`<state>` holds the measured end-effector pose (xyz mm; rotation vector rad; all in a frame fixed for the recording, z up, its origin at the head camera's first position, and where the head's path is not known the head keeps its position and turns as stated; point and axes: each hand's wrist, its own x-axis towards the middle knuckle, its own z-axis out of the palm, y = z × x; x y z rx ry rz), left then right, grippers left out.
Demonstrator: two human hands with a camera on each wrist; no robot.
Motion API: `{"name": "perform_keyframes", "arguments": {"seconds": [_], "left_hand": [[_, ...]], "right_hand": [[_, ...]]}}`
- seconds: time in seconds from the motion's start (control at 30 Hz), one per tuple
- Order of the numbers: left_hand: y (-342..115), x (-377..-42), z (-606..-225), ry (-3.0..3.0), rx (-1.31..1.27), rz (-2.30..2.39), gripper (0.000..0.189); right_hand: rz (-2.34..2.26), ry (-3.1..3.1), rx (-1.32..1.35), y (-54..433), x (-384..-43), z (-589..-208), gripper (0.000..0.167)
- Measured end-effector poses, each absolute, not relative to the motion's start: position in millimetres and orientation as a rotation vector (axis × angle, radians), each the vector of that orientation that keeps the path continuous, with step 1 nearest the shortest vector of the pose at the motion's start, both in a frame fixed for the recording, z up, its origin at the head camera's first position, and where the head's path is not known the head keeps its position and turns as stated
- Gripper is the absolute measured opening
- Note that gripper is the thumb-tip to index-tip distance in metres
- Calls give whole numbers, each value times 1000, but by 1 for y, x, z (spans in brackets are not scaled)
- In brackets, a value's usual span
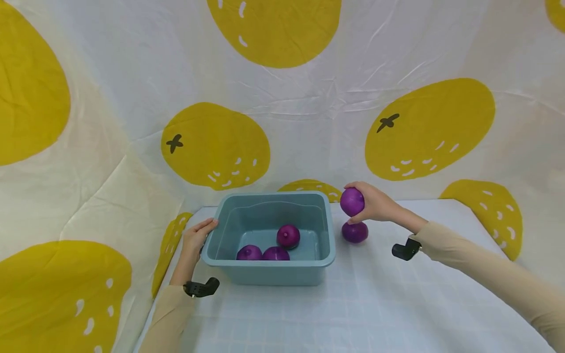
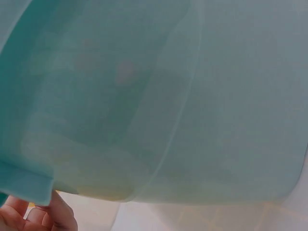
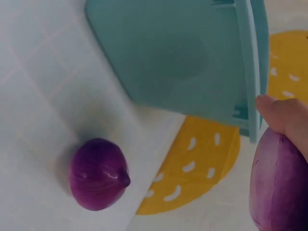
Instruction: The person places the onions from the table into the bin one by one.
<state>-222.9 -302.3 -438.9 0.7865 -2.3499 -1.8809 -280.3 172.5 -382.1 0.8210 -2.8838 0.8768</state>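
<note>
My right hand (image 1: 375, 202) grips a red onion (image 1: 352, 202) between thumb and fingers, raised just past the right side of a blue-green plastic tub (image 1: 273, 264). Below that hand, a second red onion (image 1: 355, 232) lies on the table; in the right wrist view this lower onion (image 3: 98, 174) shows its pointed tip. Three red onions are inside the tub, one farther back (image 1: 288, 236) and two by the front wall. My left hand (image 1: 194, 240) holds the tub's left rim, and the left wrist view shows fingers (image 2: 61, 214) curled under the lip.
A pale checked cloth (image 1: 273, 318) covers the table. Behind and to the left hangs a white curtain (image 1: 309, 132) printed with yellow fruit, close to the table's back edge. A small black camera is strapped to each wrist.
</note>
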Motion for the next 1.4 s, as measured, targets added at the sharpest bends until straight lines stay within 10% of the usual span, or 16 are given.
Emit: {"name": "perform_keyframes", "arguments": {"seconds": [0.27,0.6,1.07,1.4], "left_hand": [[-311,-228,-433,-2528,743,-1753,66],[-367,-292,-523,-2578,739,-1453,58],[-300,-222,-416,-2673,564,-1225,36],[-299,-222,-416,-2628,609,-1338,36]], "right_hand": [[858,-2848,959,145,-286,-363,87],[873,-2811,1097,116,-290,-353,88],[833,-2834,1249,70,-294,-358,85],[821,-2868,1362,28,-304,-364,87]]}}
